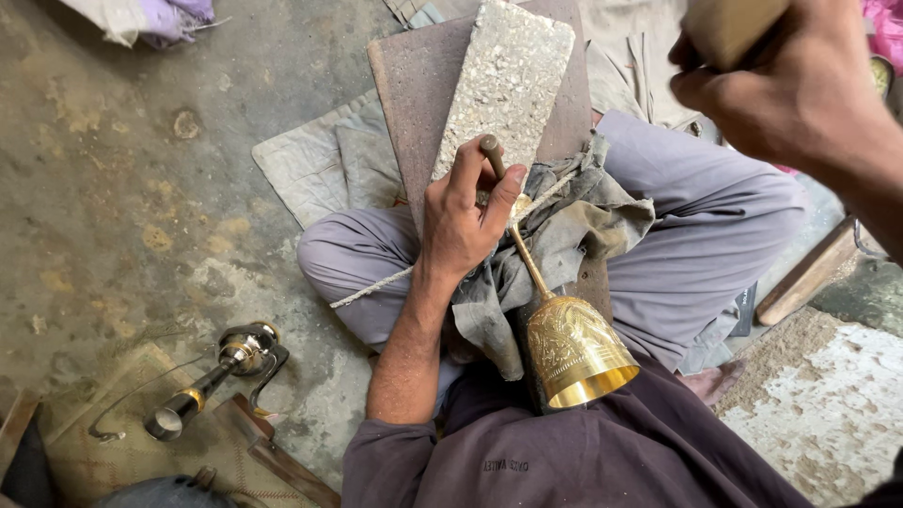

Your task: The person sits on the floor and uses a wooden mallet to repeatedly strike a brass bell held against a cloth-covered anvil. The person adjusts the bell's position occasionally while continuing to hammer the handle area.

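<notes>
My left hand [463, 218] holds a closed grip on a slim punch [492, 154], pressing its tip toward the base of the brass goblet [569, 348]. The goblet lies in my lap on a grey rag [574, 226] over a wooden board [414, 103], its long axis running from my left grip down toward my body, stem up, open mouth facing me. My right hand [800, 85] is raised well above and to the right, its grip closed around a wooden mallet handle [729, 28]. The left is far nearer the goblet. Its bowl is polished gold, with fine engraved bands and a bright, smooth inside
</notes>
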